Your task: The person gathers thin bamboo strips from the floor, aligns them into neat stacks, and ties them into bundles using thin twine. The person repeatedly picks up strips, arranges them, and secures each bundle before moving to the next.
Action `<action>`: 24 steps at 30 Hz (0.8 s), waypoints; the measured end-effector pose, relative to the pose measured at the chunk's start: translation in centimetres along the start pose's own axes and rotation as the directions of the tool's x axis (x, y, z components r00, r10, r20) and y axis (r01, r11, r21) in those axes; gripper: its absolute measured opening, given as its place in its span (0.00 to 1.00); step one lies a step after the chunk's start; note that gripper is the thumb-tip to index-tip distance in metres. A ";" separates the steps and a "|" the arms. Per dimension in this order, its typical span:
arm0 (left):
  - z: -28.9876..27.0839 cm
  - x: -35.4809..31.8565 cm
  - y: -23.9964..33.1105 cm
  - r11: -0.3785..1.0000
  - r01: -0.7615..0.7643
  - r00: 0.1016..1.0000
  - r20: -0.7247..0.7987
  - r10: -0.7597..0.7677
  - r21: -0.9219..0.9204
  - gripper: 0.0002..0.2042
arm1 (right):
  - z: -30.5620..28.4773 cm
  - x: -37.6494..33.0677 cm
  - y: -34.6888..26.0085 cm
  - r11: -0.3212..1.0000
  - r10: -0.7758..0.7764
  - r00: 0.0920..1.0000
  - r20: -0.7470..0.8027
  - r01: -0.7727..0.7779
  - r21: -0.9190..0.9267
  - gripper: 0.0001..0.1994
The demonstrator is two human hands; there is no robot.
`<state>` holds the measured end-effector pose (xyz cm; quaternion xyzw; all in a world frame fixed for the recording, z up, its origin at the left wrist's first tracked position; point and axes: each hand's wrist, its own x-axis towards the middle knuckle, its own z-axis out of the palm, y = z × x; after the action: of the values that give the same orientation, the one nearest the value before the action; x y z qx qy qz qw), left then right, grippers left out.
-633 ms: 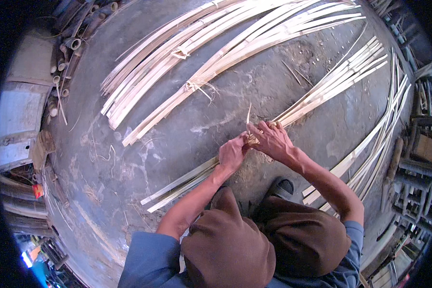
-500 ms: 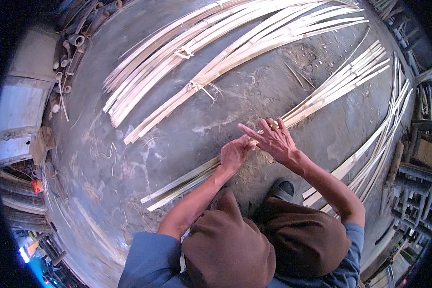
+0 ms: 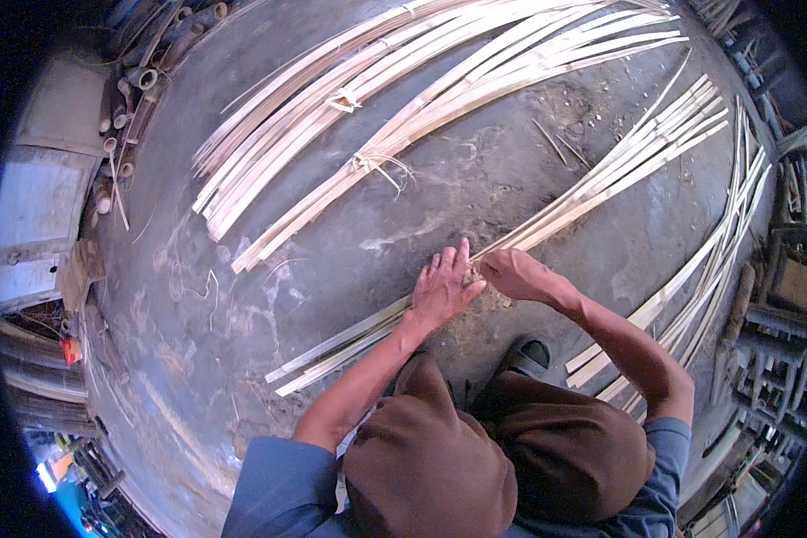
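A bundle of split bamboo strips (image 3: 592,190) lies slantwise on the floor before me, its far end fanned out and its near end at the lower left. Over the bundle's middle rests my left hand (image 3: 441,289), open, with fingers stretched out and the thumb pointing at the other hand. Beside it my right hand (image 3: 516,274) is closed, knuckles up, fingers curled in against the strips. What those fingers pinch is hidden; a small pale bit shows between the two hands.
Farther off lie a bamboo bundle with a knotted tie (image 3: 368,163) and a thicker tied bundle (image 3: 282,134). Loose strips (image 3: 704,260) lie to the right. Bamboo tubes (image 3: 142,77) are piled at the left edge, wooden racks (image 3: 785,332) at the right. My sandalled foot (image 3: 527,355) is close by.
My right hand has drawn back off the bundle's top and curled closed. The left hand has opened from a grip, its fingers now stretched upward. The bundle stays nearly in place.
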<state>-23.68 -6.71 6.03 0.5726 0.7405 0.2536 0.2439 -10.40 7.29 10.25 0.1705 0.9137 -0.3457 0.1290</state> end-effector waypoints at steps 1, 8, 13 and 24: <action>0.7 0.0 -0.9 0.999 -0.031 1.000 0.000 0.031 0.021 0.31 | -0.4 0.2 -0.4 0.998 0.013 1.000 0.009 -0.014 0.054 0.09; 0.8 0.4 -0.1 0.993 0.056 0.982 0.172 -0.072 0.100 0.21 | -1.4 0.4 0.6 0.999 -0.033 0.914 -0.404 0.030 -0.014 0.08; 1.0 0.0 -0.4 0.999 0.045 0.997 0.066 -0.046 0.026 0.19 | -0.3 -0.7 -2.0 0.822 0.233 0.972 -0.023 -0.210 -0.530 0.09; 0.4 0.3 -0.4 0.993 0.116 0.985 0.133 -0.112 -0.026 0.20 | 0.0 1.4 -0.2 0.908 0.382 0.920 -0.086 -0.357 0.218 0.13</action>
<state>-23.74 -6.48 5.49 0.5404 0.7500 0.2136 0.3159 -11.78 7.42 9.87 0.3741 0.8321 -0.3926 0.1166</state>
